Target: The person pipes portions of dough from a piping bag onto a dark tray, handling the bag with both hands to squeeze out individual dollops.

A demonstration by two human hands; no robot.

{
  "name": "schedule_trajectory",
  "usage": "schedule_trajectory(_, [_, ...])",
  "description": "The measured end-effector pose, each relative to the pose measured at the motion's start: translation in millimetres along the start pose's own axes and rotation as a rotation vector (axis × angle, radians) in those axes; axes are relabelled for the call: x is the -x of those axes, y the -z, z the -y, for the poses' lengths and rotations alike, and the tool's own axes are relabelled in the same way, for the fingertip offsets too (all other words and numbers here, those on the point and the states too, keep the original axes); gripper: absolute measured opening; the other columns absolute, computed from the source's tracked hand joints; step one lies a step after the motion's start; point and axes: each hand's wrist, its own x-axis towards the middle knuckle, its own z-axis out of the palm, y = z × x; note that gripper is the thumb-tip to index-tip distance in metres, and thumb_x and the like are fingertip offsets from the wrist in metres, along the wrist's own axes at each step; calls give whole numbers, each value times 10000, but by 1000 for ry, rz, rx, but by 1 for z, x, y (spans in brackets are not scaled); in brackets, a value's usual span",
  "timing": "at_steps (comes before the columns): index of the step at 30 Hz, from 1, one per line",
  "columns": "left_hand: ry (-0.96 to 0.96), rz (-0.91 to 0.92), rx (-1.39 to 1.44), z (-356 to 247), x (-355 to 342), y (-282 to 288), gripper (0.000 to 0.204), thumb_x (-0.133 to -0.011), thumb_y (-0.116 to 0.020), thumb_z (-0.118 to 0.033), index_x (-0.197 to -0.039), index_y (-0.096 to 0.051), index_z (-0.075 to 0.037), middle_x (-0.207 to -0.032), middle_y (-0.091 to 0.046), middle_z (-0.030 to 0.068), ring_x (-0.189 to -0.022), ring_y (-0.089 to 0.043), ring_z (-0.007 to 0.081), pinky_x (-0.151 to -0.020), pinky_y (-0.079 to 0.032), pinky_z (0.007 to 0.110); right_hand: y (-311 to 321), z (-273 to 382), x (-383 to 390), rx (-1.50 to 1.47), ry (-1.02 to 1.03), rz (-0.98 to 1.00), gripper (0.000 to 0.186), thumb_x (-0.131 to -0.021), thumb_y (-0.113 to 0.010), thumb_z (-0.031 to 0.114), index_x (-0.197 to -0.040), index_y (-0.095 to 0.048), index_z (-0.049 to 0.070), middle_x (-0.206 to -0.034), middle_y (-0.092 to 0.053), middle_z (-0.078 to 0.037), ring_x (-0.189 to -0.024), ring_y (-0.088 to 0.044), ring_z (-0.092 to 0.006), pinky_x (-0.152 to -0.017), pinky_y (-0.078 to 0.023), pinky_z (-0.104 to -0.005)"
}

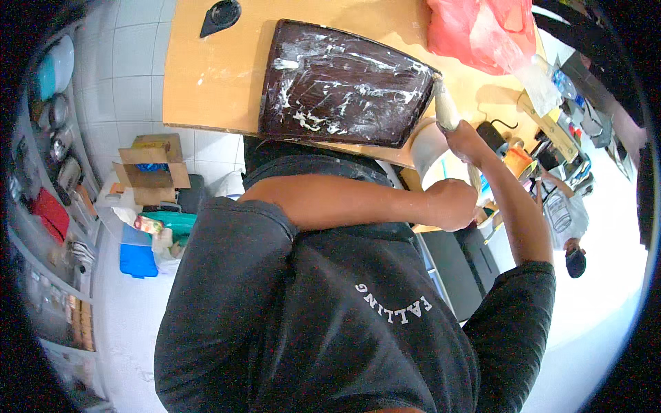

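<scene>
My right hand (pixel 463 141) is closed around a piping bag (pixel 446 103) of pale cream, its tip at the right corner of a dark baking tray (pixel 344 82). White cream is smeared thinly in streaks across the tray, which lies on the wooden tabletop (pixel 206 76). My left hand (pixel 451 205) is lower, closed round the bag's pale trailing end with my forearm across my body. Beside both hands stands a white tub (pixel 428 155), partly behind them; what it holds is hidden.
A red plastic bag (pixel 471 34) and small dark tool (pixel 220 18) lie on the table. Cluttered goods and a dark pot (pixel 492 138) sit rightward; a co-worker (pixel 564 213) stands beyond. Left are an open carton (pixel 151 179), blue bin (pixel 138 258) and loaded shelving (pixel 48 220).
</scene>
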Motion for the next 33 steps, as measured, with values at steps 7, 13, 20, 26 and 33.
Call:
schedule_trajectory(7, [34, 26, 81, 4, 5, 3, 323, -838, -596, -225, -822, -682, 85, -830, -670, 274, -789, -684, 395, -696, -556, 484, -1, 10, 5, -9, 79, 21, 313, -877, -535, 245, -939, -620, -49, -706, -614, -139, -587, -598, -219, -512, -478, -378])
schedule_trajectory(13, [28, -33, 49, 3, 7, -6, 338, -875, -567, -236, -829, -682, 78, -812, -672, 269, -767, -685, 399, -697, -554, 484, 4, 27, 24, -87, -39, 99, 250, -807, -515, 162, -856, -612, -63, -648, -602, -147, -484, -597, -242, -404, -469, -380])
schedule_trajectory(20, [154, -15, 169, -3, 13, 3, 334, -885, -549, -236, -869, -688, 67, -898, -675, 270, -866, -679, 387, -757, -541, 486, 9, 44, 32, -60, -74, 114, 248, -830, -508, 187, -848, -597, -44, -624, -574, -115, -447, -553, -218, -368, -436, -370])
schedule_trajectory(26, [117, 1, 98, -2, 18, 5, 323, -881, -527, -205, -876, -687, 76, -899, -674, 266, -862, -673, 387, -787, -534, 479, 6, 37, 27, -43, -76, 102, 272, -873, -546, 255, -926, -552, -12, -630, -515, -79, -439, -510, -176, -345, -401, -344])
schedule_trajectory(33, [38, -5, 101, 1, 14, -7, 373, -876, -505, -246, -843, -684, 80, -880, -667, 284, -837, -666, 420, -780, -528, 489, 11, 24, 25, -296, -50, 104, 344, -813, -671, 167, -1059, -570, -51, -714, -600, -128, -516, -570, -220, -410, -454, -374])
